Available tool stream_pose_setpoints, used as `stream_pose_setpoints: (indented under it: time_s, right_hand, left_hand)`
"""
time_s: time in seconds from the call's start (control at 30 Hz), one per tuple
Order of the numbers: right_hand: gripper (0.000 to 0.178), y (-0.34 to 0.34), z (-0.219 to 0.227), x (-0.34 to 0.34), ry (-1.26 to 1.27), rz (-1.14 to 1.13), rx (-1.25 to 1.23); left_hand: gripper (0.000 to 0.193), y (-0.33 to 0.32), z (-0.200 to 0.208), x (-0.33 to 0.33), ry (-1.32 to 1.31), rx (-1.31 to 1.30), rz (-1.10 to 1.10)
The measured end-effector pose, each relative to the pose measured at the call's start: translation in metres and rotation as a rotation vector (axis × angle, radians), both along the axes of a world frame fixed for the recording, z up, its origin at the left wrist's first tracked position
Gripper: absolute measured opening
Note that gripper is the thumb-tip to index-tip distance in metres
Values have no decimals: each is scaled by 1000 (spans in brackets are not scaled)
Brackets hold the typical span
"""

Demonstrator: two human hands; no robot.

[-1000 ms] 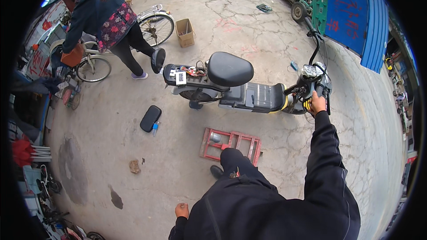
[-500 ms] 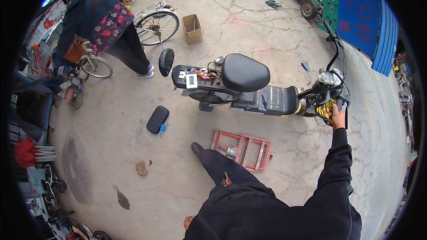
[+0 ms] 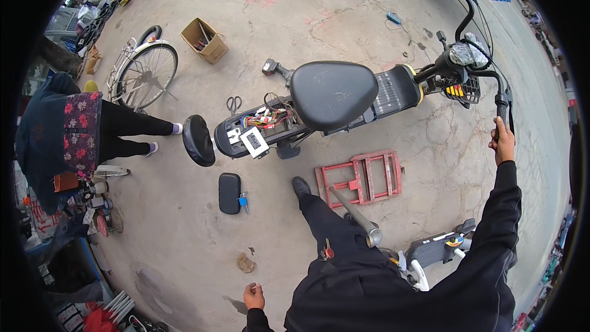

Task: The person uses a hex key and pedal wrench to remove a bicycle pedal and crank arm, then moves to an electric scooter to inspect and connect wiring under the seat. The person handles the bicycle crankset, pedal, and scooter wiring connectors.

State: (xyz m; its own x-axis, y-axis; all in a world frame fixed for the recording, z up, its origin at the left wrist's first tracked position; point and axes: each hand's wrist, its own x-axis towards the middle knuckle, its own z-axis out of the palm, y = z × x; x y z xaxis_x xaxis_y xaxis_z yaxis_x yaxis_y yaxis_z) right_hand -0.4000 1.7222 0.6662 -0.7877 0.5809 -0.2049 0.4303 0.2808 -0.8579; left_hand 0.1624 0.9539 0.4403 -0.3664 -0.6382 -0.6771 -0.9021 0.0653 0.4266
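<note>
My right hand (image 3: 503, 140) is closed around the handlebar grip (image 3: 502, 109) of an electric scooter (image 3: 393, 91), at the right. The scooter stands across the middle; its black seat (image 3: 334, 95) is in place. Behind the seat the rear compartment is uncovered, showing coloured wires (image 3: 268, 118) and, at its edge, a white box (image 3: 254, 141) with a small dark panel. Near the bottom edge hangs my left hand (image 3: 254, 297), away from the scooter, its fingers curled. Something small and pale shows at its fingertips, too small to name.
A red metal frame (image 3: 362, 181) with a metal tube lies by my foot. Nearby are a black pad (image 3: 230, 193) and a blue-handled tool (image 3: 243, 201). Scissors (image 3: 233, 105), a cardboard box (image 3: 209, 46) and a bicycle (image 3: 150, 74) lie beyond. A person (image 3: 80, 126) bends at the left.
My view has shifted and turned. My right hand stays on the handlebar grip, which has swung nearer to me. More of my left hand shows. The bending person appears further left.
</note>
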Motion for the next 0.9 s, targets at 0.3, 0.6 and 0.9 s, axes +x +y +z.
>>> stream_pose_setpoints:
  time_s: [0.3, 0.6, 0.9]
  right_hand:
    - [79, -42, -5, 17, -86, -309, 340]
    - [56, -320, -139, 89, -567, 384, -102]
    - [77, -637, -261, 35, -370, 751, 326]
  left_hand:
    - [49, -135, 37, -247, 351, -73, -19]
    - [65, -151, 80, -448, 579, -224, -320]
    - [66, -152, 60, -608, 675, -553, -881]
